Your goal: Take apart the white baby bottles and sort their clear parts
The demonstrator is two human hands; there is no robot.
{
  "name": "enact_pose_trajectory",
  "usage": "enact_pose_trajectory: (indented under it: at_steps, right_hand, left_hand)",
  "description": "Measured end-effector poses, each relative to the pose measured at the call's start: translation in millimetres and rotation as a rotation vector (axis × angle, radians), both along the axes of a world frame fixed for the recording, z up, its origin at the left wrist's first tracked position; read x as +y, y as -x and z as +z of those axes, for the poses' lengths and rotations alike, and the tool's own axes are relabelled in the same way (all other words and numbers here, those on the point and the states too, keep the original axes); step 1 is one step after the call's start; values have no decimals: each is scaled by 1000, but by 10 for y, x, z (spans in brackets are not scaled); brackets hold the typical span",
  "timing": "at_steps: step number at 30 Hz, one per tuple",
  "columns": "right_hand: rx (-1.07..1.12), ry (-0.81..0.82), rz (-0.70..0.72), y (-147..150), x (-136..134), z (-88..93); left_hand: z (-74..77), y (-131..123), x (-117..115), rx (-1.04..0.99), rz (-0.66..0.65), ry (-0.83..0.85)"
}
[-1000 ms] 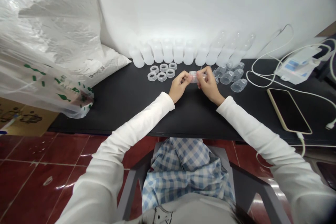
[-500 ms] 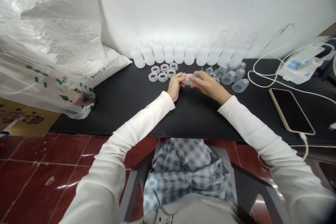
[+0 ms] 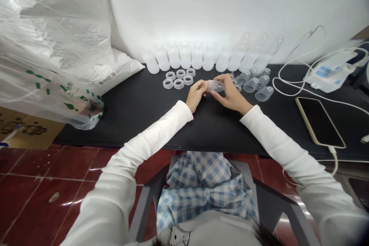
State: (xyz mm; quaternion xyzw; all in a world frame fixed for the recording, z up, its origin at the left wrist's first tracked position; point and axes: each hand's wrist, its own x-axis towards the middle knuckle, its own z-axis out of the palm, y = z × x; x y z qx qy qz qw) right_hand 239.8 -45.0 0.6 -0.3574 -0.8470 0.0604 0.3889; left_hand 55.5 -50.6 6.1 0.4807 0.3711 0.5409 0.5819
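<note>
Both hands on one clear domed plastic piece (image 3: 216, 85), just above the black tabletop (image 3: 138, 115)
Left hand (image 3: 197, 94) pinches its left end, right hand (image 3: 231, 94) has fingers closed round the right. Translucent plastic rings (image 3: 172, 83) sit near the left hand, clear plastic domes (image 3: 264, 93) crowd the right, frosted white bottles (image 3: 185, 57) stand behind. Green-printed see-through bag (image 3: 52, 69), far left: lettering's too blurry to read.
</note>
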Motion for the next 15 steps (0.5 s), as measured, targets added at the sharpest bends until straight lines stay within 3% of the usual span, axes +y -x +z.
enact_pose_trajectory:
  at_steps: [4, 6, 11, 15]
  right_hand:
    - [126, 294, -163, 37, -35, -7]
    - [126, 321, -176, 46, -38, -25]
    - [-82, 32, -28, 22, 38, -84]
    - [-306, -166, 53, -64, 69, -29]
  left_hand:
    - [-28, -2, -10, 89, 31, -127]
    - [-23, 4, -5, 79, 37, -128]
    - [23, 22, 5, -31, 70, -28]
    - [74, 40, 11, -46, 61, 77]
